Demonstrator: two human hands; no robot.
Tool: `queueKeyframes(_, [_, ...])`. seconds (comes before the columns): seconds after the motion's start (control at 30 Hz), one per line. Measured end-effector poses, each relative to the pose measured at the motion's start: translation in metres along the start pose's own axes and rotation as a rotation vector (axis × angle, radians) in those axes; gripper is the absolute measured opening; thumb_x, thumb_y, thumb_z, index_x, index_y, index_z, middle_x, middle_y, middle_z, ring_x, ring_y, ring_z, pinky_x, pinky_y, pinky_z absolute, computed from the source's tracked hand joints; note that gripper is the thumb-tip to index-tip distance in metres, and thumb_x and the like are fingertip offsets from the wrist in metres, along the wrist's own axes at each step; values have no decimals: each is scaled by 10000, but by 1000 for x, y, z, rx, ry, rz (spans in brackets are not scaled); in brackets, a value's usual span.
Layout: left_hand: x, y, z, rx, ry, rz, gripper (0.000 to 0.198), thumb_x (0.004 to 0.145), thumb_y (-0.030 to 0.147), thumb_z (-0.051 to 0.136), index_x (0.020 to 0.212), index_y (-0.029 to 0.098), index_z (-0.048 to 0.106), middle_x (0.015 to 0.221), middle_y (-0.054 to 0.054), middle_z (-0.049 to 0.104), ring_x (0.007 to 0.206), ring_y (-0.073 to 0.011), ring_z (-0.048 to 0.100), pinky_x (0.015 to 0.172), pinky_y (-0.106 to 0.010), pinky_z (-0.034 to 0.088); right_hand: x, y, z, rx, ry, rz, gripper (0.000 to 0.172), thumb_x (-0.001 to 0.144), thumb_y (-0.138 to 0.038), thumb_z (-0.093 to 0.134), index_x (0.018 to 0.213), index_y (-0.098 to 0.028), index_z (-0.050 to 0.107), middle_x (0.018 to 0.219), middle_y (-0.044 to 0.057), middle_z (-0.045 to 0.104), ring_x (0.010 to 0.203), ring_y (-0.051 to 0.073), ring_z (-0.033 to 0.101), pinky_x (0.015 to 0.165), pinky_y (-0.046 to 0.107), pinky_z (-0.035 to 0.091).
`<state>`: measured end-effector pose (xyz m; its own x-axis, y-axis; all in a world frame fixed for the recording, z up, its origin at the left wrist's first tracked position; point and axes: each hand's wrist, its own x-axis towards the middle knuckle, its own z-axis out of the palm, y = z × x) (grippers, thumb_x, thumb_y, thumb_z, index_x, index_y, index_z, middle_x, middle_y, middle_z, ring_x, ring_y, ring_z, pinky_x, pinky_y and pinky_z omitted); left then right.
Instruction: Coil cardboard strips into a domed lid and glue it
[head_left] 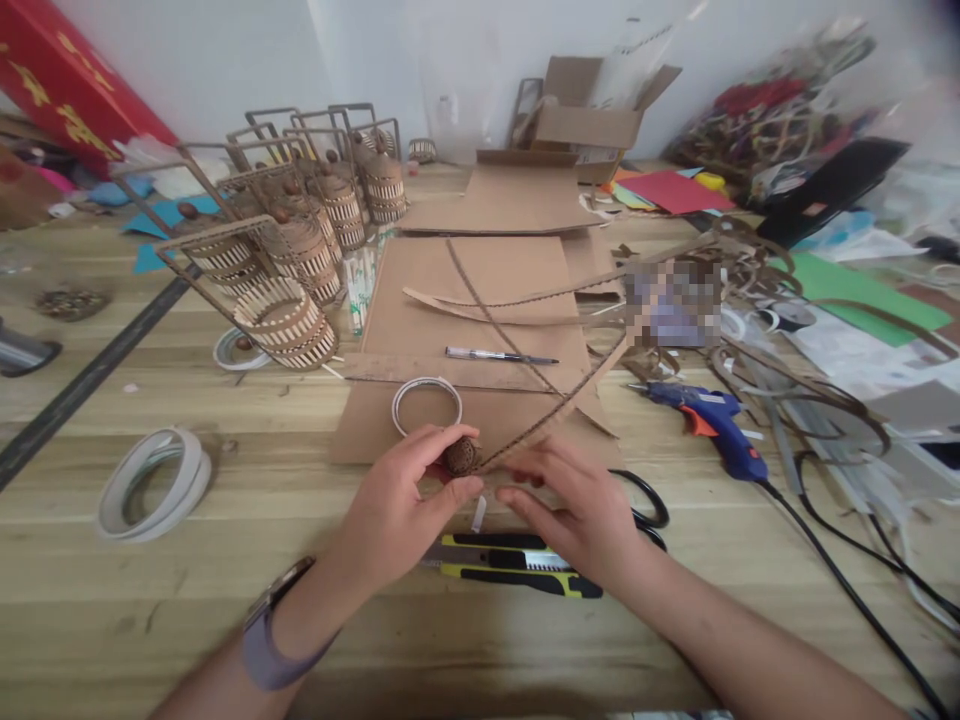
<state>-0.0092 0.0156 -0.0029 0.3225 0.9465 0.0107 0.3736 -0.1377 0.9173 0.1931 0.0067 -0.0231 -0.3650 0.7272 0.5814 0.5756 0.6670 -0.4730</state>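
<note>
My left hand (pixel 409 497) pinches a small, tightly wound coil of brown corrugated cardboard strip (pixel 462 457) between thumb and fingers. From the coil, the loose length of the strip (pixel 559 408) runs up and to the right across the cardboard. My right hand (pixel 566 500) is just right of the coil, beside the strip, its thumb and bent fingers apart with a visible gap between them. Whether its far fingers touch the strip is unclear. Beneath the hands lie black-and-yellow utility knives (pixel 517 565) and black-handled scissors (pixel 645 500), partly covered by the right hand.
Flat cardboard (pixel 465 265) carries a pen (pixel 502 355) and a tape roll (pixel 427 405). A blue glue gun (pixel 709 415) with a trailing cord lies right, near tangled strips (pixel 757 250). Left are more tape rolls (pixel 154 485) and several handled cardboard-and-stick baskets (pixel 289 325). A carton (pixel 581 120) stands behind.
</note>
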Motion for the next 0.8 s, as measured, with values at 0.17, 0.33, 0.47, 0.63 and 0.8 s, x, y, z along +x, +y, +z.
queueKeyframes(0.17, [-1, 1, 4, 13, -42, -1, 341, 872, 270, 584, 1202, 196, 626, 1137, -73, 674, 953, -208, 649, 839, -319, 528, 3, -3, 1, 210, -4, 206, 274, 912, -460, 615, 927, -193, 677, 726, 21, 683, 601, 143, 614, 548, 239, 511])
queueKeyframes(0.33, [-2, 1, 6, 27, -83, 4, 351, 847, 209, 586, 1196, 189, 626, 1129, -63, 696, 960, -200, 662, 853, -301, 525, -3, -3, 7, 330, -36, 324, 163, 916, -339, 627, 917, -198, 709, 784, 33, 731, 657, 158, 659, 579, 244, 535])
queueKeyframes(0.47, [-1, 1, 4, 59, -114, -23, 344, 830, 197, 591, 1169, 197, 647, 1094, -47, 718, 957, -205, 669, 848, -303, 527, 0, 5, 5, 307, -107, 271, 125, 913, -289, 624, 875, -197, 700, 771, 33, 719, 716, 177, 677, 631, 265, 547])
queueKeyframes(0.63, [2, -2, -3, -3, -97, -134, 352, 833, 297, 622, 1165, 187, 659, 984, -38, 734, 881, -211, 674, 798, -324, 540, 14, 26, -5, 114, -207, 120, 124, 927, -197, 575, 966, -202, 693, 968, 69, 729, 927, 216, 669, 802, 344, 556])
queueKeyframes(0.8, [8, -7, -11, -203, -2, -176, 455, 839, 378, 648, 1240, 164, 611, 990, -54, 722, 903, -211, 676, 849, -352, 540, 31, 37, 4, -159, -330, 46, 235, 935, -118, 500, 1099, -152, 665, 1055, 125, 695, 989, 258, 636, 859, 423, 540])
